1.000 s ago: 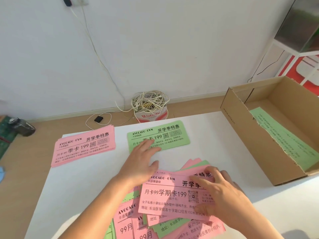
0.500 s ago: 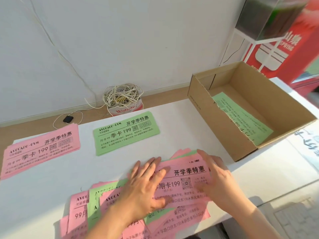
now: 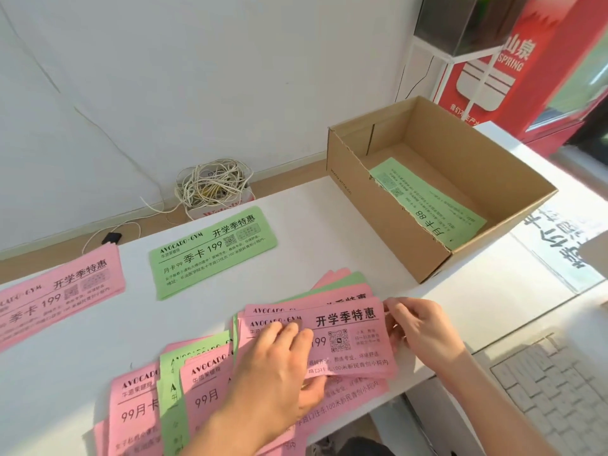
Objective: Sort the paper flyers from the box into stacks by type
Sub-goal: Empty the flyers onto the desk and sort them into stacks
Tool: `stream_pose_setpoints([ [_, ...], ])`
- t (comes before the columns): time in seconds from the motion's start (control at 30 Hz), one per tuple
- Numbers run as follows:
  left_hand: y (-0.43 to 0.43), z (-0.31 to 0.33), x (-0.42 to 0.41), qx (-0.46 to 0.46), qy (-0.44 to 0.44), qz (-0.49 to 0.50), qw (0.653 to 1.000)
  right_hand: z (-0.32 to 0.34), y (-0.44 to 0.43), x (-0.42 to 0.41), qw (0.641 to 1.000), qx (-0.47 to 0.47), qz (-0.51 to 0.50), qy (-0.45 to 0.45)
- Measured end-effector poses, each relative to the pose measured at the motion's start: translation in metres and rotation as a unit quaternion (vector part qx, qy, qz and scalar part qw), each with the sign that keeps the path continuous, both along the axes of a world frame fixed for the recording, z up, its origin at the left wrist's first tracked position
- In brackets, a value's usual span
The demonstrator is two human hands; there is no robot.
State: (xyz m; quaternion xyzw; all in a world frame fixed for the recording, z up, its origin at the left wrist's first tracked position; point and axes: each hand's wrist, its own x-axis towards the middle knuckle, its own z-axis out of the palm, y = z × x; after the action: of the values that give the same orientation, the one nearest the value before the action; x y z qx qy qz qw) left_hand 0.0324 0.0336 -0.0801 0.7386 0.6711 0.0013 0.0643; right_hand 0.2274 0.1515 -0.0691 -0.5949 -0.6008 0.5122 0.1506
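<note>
The top pink flyer, printed in black with a QR code, lies on the mixed pink-and-green pile at the near edge of the white table. The left hand presses flat on it; the right hand pinches its right edge

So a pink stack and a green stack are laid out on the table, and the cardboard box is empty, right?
Not quite. The head view shows a green flyer lying inside the cardboard box, so it is not empty. The pink stack and the green stack are indeed laid out on the table.
</note>
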Motion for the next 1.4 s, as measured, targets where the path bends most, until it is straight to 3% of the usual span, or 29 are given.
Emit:
stream_pose_setpoints([
  [0.1, 0.003, 0.016, 0.005, -0.008, -0.058, 0.045, 0.997, 0.002, -0.003, 0.008, 1.0, -0.012, 0.023, 0.013],
  [0.23, 0.006, 0.009, -0.006, -0.014, -0.122, 0.09, 0.988, -0.002, -0.009, 0.01, 0.996, 0.031, 0.048, -0.067],
  [0.37, 0.0, 0.006, -0.007, -0.018, -0.089, 0.03, 0.995, -0.004, -0.012, 0.008, 0.998, 0.016, 0.014, -0.067],
  [0.43, -0.001, 0.01, -0.001, -0.087, -0.024, 0.01, 0.996, -0.003, -0.011, 0.009, 0.997, 0.004, 0.032, -0.063],
  [0.53, -0.001, 0.017, 0.004, -0.114, 0.007, 0.018, 0.993, 0.005, -0.01, 0.011, 0.991, -0.113, 0.043, 0.051],
  [0.63, -0.002, 0.011, 0.001, -0.042, -0.018, 0.014, 0.999, 0.009, -0.01, 0.011, 0.963, -0.225, 0.045, 0.14],
  [0.7, -0.002, 0.014, 0.002, -0.052, -0.035, 0.02, 0.998, 0.009, -0.01, 0.01, 0.942, -0.274, 0.021, 0.192],
  [0.8, -0.005, 0.018, 0.003, -0.091, -0.065, 0.018, 0.994, 0.008, -0.012, 0.004, 0.915, -0.3, 0.003, 0.269],
  [0.93, -0.007, 0.008, -0.004, 0.002, -0.145, 0.035, 0.989, 0.01, -0.014, -0.001, 0.874, -0.321, -0.083, 0.356],
  [0.97, -0.007, 0.003, -0.008, 0.016, -0.174, 0.051, 0.983, 0.011, -0.014, 0.0, 0.881, -0.297, -0.094, 0.355],
  [1.03, -0.008, 0.0, -0.016, 0.066, -0.206, 0.076, 0.973, 0.01, -0.014, 0.007, 0.946, -0.179, -0.037, 0.269],
  [1.1, -0.005, 0.001, -0.022, 0.085, -0.21, 0.068, 0.972, 0.005, -0.016, 0.017, 0.992, -0.021, 0.106, 0.06],
  [1.17, -0.002, 0.001, -0.025, 0.078, -0.2, 0.038, 0.976, -0.005, -0.019, 0.022, 0.961, 0.09, 0.225, -0.133],
  [1.2, -0.002, 0.001, -0.025, 0.08, -0.179, 0.021, 0.98, -0.009, -0.02, 0.022, 0.942, 0.13, 0.255, -0.177],
  [1.3, -0.001, -0.002, -0.026, 0.062, -0.086, 0.01, 0.994, -0.014, -0.021, 0.02, 0.924, 0.197, 0.262, -0.197],
  [1.4, -0.004, -0.009, -0.023, 0.054, -0.024, -0.026, 0.998, -0.014, -0.017, 0.022, 0.939, 0.202, 0.219, -0.172],
])
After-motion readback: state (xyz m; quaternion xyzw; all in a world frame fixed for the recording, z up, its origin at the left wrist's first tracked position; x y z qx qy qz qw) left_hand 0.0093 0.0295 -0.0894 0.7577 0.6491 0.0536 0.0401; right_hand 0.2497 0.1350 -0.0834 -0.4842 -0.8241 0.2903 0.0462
